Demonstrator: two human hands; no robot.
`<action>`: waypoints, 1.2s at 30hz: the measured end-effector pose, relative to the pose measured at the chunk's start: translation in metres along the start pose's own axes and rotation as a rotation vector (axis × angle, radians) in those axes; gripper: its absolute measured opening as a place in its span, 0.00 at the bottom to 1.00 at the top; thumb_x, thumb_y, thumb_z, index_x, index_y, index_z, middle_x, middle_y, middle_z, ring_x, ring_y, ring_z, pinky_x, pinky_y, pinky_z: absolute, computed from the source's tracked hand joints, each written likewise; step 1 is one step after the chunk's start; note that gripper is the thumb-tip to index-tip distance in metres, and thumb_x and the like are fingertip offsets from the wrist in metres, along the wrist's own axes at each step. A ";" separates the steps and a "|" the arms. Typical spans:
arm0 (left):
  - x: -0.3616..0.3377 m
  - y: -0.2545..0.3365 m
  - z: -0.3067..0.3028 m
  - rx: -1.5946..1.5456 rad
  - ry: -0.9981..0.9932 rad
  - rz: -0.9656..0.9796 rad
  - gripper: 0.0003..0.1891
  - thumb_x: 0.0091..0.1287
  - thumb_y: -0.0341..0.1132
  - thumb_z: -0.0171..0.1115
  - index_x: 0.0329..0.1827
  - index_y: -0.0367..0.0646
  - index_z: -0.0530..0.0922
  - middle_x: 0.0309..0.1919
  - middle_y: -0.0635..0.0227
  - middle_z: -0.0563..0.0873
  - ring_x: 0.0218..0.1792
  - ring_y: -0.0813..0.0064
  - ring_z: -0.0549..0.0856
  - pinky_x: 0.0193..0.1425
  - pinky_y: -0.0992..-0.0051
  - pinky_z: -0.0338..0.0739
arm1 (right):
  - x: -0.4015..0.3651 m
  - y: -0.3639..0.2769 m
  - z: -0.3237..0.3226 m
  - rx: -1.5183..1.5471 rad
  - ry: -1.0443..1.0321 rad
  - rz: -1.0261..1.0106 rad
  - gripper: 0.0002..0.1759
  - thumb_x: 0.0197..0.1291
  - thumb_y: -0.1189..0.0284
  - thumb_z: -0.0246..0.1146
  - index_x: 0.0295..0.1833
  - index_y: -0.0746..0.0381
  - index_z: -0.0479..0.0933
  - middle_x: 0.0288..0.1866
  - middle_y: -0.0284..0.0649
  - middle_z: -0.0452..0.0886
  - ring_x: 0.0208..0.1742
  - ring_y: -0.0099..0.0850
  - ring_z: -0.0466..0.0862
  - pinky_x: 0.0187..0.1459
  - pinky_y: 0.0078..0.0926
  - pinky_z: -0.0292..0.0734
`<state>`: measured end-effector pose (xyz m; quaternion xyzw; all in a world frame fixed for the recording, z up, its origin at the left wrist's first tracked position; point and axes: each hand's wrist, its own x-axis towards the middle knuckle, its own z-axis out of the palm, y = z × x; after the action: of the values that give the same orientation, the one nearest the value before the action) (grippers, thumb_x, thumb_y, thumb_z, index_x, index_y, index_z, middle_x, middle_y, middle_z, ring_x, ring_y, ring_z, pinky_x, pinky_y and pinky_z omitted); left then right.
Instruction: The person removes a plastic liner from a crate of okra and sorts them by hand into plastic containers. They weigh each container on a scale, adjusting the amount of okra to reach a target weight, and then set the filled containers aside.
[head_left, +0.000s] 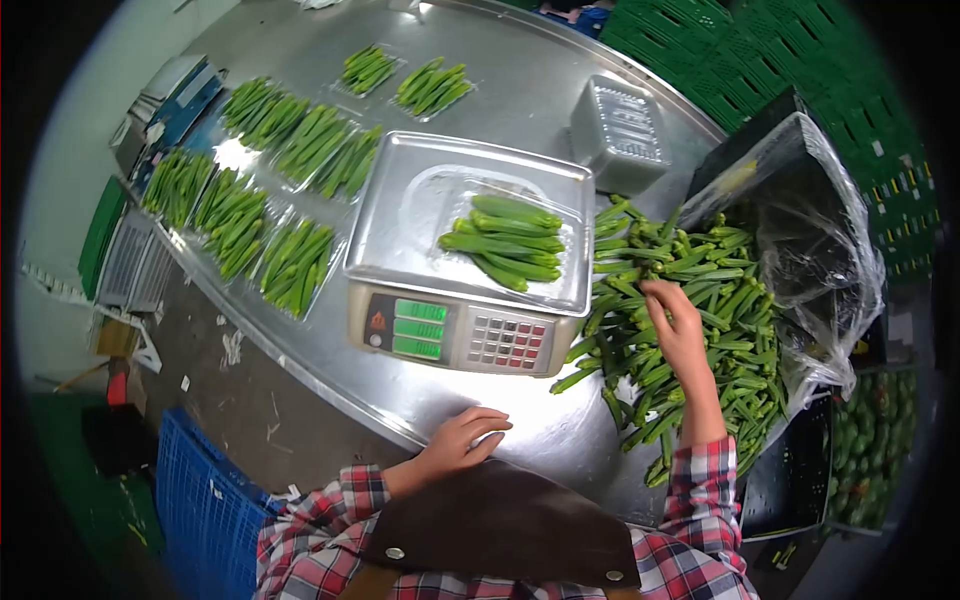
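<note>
My right hand point(678, 328) is over a large heap of green okra point(715, 360), fingers pointing down at the pods, slightly apart. No pod shows clearly in its grasp. My left hand point(463, 440) hovers or rests at the table's near edge, fingers loosely stretched and thumb apart, holding nothing. Between and beyond them stands a digital scale point(455, 335) with a square metal pan point(400, 235) and lit green displays. On the pan, a bunch of okra point(505, 240) lies in a clear plastic tray point(570, 255).
Several okra-filled clear trays point(310, 150) sit on the metal table point(500, 75) at left and back. A stack of clear trays point(625, 125) stands behind the heap. A plastic-lined dark crate point(815, 240) lies tipped at right. Green crates point(780, 80) rise behind; a blue crate point(205, 510) is lower left.
</note>
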<state>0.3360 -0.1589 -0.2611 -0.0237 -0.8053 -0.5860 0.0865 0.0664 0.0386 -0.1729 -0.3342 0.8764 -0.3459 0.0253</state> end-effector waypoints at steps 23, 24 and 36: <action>0.132 -0.027 -0.130 0.516 0.488 -0.126 0.18 0.60 0.27 0.51 0.54 0.36 0.70 0.39 0.49 0.80 0.42 0.53 0.80 0.47 0.63 0.74 | 0.035 -0.032 0.076 -0.179 -0.005 0.116 0.15 0.53 0.66 0.61 0.38 0.69 0.77 0.30 0.56 0.79 0.30 0.50 0.80 0.33 0.39 0.74; 0.146 -0.030 -0.136 0.499 0.400 -0.237 0.21 0.58 0.25 0.50 0.57 0.36 0.68 0.41 0.46 0.79 0.43 0.48 0.78 0.48 0.60 0.73 | 0.039 -0.038 0.078 -0.268 -0.050 0.154 0.15 0.51 0.64 0.61 0.35 0.68 0.76 0.29 0.54 0.79 0.31 0.50 0.80 0.34 0.41 0.74; 0.169 -0.044 -0.156 -0.007 0.384 0.025 0.25 0.59 0.24 0.48 0.62 0.46 0.65 0.39 0.59 0.72 0.36 0.66 0.76 0.43 0.71 0.73 | 0.047 -0.054 0.098 0.841 0.191 0.566 0.06 0.59 0.76 0.55 0.41 0.65 0.67 0.30 0.41 0.77 0.23 0.29 0.81 0.20 0.22 0.78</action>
<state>0.1807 -0.3316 -0.2276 0.0785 -0.7716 -0.5814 0.2458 0.0875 -0.0768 -0.2050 -0.0117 0.7159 -0.6772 0.1698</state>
